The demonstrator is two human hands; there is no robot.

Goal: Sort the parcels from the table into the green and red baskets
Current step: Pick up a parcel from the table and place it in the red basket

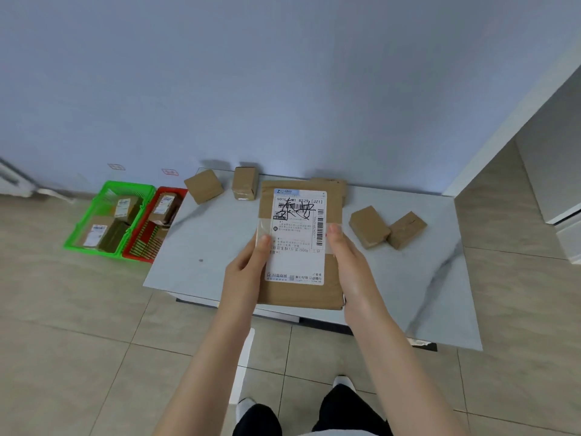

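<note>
Over a pale marbled tabletop [204, 243], a flat brown labelled cardboard parcel [298, 295] was clasped at nine and three o'clock by left hand [248, 265] and right hand [349, 259]; judged light, stiff.

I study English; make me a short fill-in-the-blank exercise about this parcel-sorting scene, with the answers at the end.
The left hand and the right hand both grip a flat cardboard parcel bearing a white shipping ____.
The red basket stands between the green basket and the ____.
Both baskets stand on the tiled ____.
Missing words: label; table; floor.
</note>
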